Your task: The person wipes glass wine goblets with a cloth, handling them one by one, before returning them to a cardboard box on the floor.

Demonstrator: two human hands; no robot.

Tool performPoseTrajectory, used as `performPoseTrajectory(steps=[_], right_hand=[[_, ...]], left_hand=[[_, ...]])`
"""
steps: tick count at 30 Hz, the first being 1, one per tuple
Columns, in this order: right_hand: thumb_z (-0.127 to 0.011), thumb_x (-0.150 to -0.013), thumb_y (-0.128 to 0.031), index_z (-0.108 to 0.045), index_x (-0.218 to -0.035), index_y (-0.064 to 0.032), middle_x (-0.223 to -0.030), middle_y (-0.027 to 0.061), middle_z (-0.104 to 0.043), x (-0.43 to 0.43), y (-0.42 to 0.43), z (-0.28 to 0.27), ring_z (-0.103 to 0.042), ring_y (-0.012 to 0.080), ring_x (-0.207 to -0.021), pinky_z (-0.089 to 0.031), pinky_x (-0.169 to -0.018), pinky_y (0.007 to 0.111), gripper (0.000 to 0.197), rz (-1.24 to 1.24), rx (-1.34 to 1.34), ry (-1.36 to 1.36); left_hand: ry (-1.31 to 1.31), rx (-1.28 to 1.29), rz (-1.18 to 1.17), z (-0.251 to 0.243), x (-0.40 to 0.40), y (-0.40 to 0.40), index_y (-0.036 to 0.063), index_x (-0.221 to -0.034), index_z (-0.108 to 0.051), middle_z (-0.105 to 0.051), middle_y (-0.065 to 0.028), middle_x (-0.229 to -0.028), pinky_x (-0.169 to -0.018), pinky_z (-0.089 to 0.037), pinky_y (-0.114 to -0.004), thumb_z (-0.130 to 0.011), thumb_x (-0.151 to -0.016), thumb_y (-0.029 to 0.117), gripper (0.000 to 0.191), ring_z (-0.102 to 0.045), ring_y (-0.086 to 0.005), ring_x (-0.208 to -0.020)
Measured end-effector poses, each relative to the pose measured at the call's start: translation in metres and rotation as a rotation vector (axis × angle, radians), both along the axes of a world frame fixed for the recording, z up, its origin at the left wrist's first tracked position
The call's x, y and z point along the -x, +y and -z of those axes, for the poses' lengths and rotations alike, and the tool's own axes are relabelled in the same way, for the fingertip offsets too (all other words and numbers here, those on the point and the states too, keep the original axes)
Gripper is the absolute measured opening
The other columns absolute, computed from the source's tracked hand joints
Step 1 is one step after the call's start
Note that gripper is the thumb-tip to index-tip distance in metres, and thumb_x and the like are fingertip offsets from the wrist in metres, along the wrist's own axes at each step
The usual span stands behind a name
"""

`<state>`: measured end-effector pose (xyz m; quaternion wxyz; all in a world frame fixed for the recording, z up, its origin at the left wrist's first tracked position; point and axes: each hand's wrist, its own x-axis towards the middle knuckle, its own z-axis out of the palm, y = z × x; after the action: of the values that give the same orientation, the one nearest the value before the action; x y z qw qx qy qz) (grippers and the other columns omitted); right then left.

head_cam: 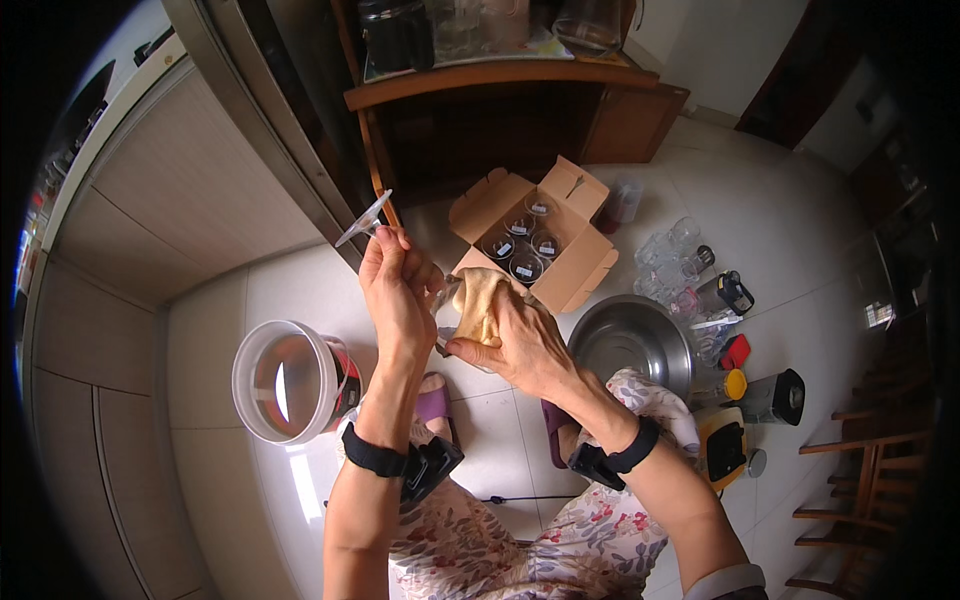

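Observation:
My left hand [397,289] holds a clear stemmed glass [364,219] near its foot; the round foot sticks out at the upper left of my fingers. To the right of that hand lies the bowl of the glass, partly covered. A tan cloth [484,300] is bunched in my right hand [531,349] and rests against the bowl. Just beyond my hands stands an open cardboard box [576,262], with several round glasses [527,266] in it that bear small white labels.
A white bucket [241,375] of brownish liquid stands at left. A steel basin [630,337] sits at right, near clear glassware [664,259], a lidded bottle [726,292] and a blender jar [772,397]. Behind the box is a wooden cabinet [502,81]; chairs [870,480] stand far right.

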<state>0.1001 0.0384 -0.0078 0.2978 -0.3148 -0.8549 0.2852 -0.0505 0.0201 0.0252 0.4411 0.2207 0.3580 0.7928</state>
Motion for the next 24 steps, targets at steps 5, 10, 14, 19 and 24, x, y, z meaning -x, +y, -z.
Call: performPoseTrajectory(steps=[5,10,14,19,24], right_hand=[[-0.042,-0.089,-0.063,-0.047,-0.114,0.0035,-0.09,0.0171,-0.057,-0.007,-0.001,-0.005,-0.061,0.0238,-0.076,-0.05,-0.064,0.035,0.071,-0.075,0.401,0.202],[-0.03,-0.097,-0.052,-0.057,-0.097,0.0,-0.068,0.0096,-0.057,-0.017,0.005,0.0,-0.059,0.0168,-0.06,-0.048,-0.056,0.034,0.058,-0.082,0.713,0.11],[-0.03,-0.098,-0.047,-0.061,-0.08,0.0003,-0.051,0.0041,-0.049,-0.025,0.019,0.018,-0.057,0.0155,-0.053,-0.046,-0.051,0.033,0.059,0.122,0.431,0.172],[-0.035,-0.096,-0.043,-0.058,-0.109,0.0001,-0.085,0.0073,-0.062,-0.052,0.027,-0.042,-0.06,0.0153,-0.08,-0.047,-0.073,0.029,0.05,0.091,0.661,0.604],[-0.032,-0.098,-0.042,-0.038,-0.134,-0.0007,-0.134,0.0122,-0.046,-0.067,0.024,-0.058,-0.043,0.0222,-0.125,-0.031,-0.107,0.037,0.055,-0.037,0.903,1.068]], left_hand=[[-0.007,-0.084,0.2,-0.002,0.005,-0.004,0.011,-0.079,-0.044,-0.026,0.0069,-0.057,-0.044,-0.023,-0.021,-0.042,-0.099,0.034,0.031,-0.022,-0.0049,-0.046],[0.047,-0.225,0.418,-0.005,0.004,-0.005,0.0101,-0.081,-0.043,-0.026,0.0058,-0.058,-0.042,-0.022,-0.02,-0.041,-0.099,0.033,0.029,-0.023,-0.0052,-0.047],[0.267,-0.225,0.521,-0.008,-0.004,-0.003,0.0094,-0.081,-0.044,-0.028,0.0052,-0.057,-0.042,-0.022,-0.022,-0.043,-0.098,0.036,0.031,-0.025,-0.0058,-0.047],[0.636,-0.124,0.459,-0.006,-0.019,-0.007,0.0043,-0.101,-0.054,-0.042,0.0022,-0.066,-0.047,-0.028,-0.021,-0.05,-0.094,0.038,0.034,-0.031,-0.0054,-0.053],[0.989,-0.089,0.447,-0.007,-0.022,-0.006,0.0034,-0.108,-0.056,-0.054,-0.0029,-0.073,-0.057,-0.04,-0.027,-0.051,-0.094,0.036,0.036,-0.047,-0.0113,-0.062]])
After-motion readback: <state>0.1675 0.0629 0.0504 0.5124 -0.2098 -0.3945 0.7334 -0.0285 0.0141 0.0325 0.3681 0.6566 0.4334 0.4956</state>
